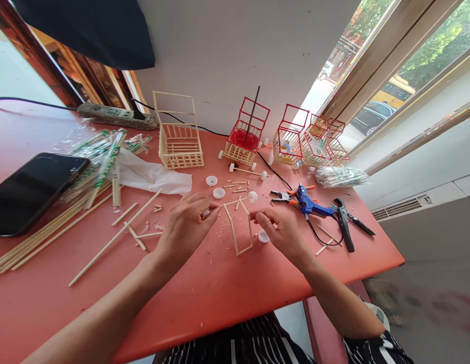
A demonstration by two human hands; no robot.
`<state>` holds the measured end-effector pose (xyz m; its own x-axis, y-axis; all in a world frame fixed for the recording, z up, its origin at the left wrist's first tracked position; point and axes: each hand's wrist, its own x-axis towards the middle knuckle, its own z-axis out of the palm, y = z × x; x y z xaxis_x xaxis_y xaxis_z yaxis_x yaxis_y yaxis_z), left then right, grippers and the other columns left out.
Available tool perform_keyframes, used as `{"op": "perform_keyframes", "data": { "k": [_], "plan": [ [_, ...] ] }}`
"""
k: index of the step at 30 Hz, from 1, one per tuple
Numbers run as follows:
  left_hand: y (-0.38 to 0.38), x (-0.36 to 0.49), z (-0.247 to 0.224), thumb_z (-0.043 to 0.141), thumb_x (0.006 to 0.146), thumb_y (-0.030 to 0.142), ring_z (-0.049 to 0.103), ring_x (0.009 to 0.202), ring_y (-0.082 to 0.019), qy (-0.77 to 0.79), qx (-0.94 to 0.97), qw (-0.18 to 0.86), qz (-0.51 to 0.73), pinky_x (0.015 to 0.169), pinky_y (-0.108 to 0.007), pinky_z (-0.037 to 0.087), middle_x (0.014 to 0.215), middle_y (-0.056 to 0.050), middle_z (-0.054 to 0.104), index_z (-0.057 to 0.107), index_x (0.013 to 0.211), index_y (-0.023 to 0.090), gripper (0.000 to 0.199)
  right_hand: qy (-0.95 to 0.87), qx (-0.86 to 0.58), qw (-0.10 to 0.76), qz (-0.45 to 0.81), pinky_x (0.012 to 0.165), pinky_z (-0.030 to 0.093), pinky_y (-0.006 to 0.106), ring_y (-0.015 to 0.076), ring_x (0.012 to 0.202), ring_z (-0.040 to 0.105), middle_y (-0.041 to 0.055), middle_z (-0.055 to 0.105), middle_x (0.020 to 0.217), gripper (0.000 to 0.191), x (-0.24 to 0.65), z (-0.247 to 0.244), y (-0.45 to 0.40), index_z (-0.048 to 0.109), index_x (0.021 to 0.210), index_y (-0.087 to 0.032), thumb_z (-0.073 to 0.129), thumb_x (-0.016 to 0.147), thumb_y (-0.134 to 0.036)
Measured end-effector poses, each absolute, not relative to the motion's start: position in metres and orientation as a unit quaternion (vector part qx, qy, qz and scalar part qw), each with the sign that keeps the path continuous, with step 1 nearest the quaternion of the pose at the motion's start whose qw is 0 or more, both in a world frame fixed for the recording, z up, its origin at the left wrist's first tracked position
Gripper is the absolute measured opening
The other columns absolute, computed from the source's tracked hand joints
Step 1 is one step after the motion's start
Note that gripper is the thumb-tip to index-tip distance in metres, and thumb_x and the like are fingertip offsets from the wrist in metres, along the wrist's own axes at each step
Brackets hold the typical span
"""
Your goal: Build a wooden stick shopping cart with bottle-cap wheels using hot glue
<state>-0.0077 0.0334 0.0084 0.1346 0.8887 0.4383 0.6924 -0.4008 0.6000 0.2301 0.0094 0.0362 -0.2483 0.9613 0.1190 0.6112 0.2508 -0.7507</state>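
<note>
My left hand (187, 217) is closed on a white bottle cap (206, 213) at the left end of a thin axle stick (231, 202). A second white cap (252, 196) sits on the axle's other end. Joined to the axle, a U-shaped stick frame (232, 233) reaches down toward me. My right hand (278, 230) has its fingers curled, with the index fingertip at the frame's right stick; the exact grip is partly hidden. Beside that hand a white cap (263, 236) lies on the red table (204, 303).
Behind stand a plain stick cart basket (181, 146) and several red-trimmed ones (242, 146). A blue glue gun (310, 202), pliers (282, 196) and black cutters (344, 225) lie right. Left are loose sticks (106, 247), wrapped chopsticks (109, 156), a phone (34, 189) and a power strip (115, 116).
</note>
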Motion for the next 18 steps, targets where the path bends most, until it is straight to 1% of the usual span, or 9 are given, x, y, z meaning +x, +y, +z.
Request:
{"op": "perform_keyframes", "data": {
  "k": [4,7,11,14,18],
  "plan": [
    [0.034,-0.008,0.008,0.056,0.092,0.028,0.064,0.077,-0.02,0.531,0.745,0.121,0.386,0.076,-0.029,0.049,0.075,-0.003,0.069,0.076,0.081,0.022,0.023,-0.705,-0.537,0.275,0.372,0.08,0.054,0.029,0.0206,0.093,0.074,0.0067,0.08,0.098,0.045,0.225,0.032,0.019,0.078,0.096,-0.019,0.047,0.103,-0.051],
    [0.034,-0.008,0.008,0.056,0.092,0.028,0.064,0.076,-0.02,0.528,0.745,0.116,0.391,0.076,-0.029,0.049,0.075,-0.003,0.069,0.076,0.082,0.022,0.023,-0.682,-0.514,0.278,0.44,0.083,0.056,0.031,0.0217,0.095,0.075,0.0098,0.08,0.102,0.051,0.22,0.03,0.024,0.078,0.1,-0.017,0.047,0.101,-0.058],
    [0.034,-0.008,0.009,0.056,0.092,0.029,0.063,0.075,-0.02,0.526,0.745,0.118,0.394,0.075,-0.03,0.049,0.073,-0.003,0.068,0.075,0.077,0.023,0.025,-0.647,-0.501,0.271,0.506,0.079,0.058,0.031,0.0222,0.095,0.075,0.0115,0.08,0.1,0.059,0.214,0.03,0.026,0.079,0.099,-0.016,0.048,0.098,-0.066],
    [0.034,-0.008,0.009,0.055,0.092,0.029,0.063,0.074,-0.02,0.526,0.746,0.118,0.391,0.074,-0.029,0.05,0.072,-0.003,0.067,0.074,0.077,0.023,0.025,-0.638,-0.502,0.271,0.517,0.075,0.058,0.03,0.0208,0.09,0.075,0.0108,0.08,0.095,0.06,0.211,0.03,0.027,0.08,0.097,-0.016,0.05,0.096,-0.068],
    [0.034,-0.008,0.007,0.055,0.092,0.028,0.063,0.074,-0.02,0.527,0.747,0.117,0.388,0.074,-0.03,0.05,0.074,-0.003,0.068,0.075,0.079,0.022,0.024,-0.636,-0.491,0.279,0.525,0.074,0.057,0.031,0.0196,0.083,0.073,0.0095,0.08,0.089,0.06,0.21,0.029,0.027,0.08,0.091,-0.016,0.053,0.094,-0.07]
  ]
}}
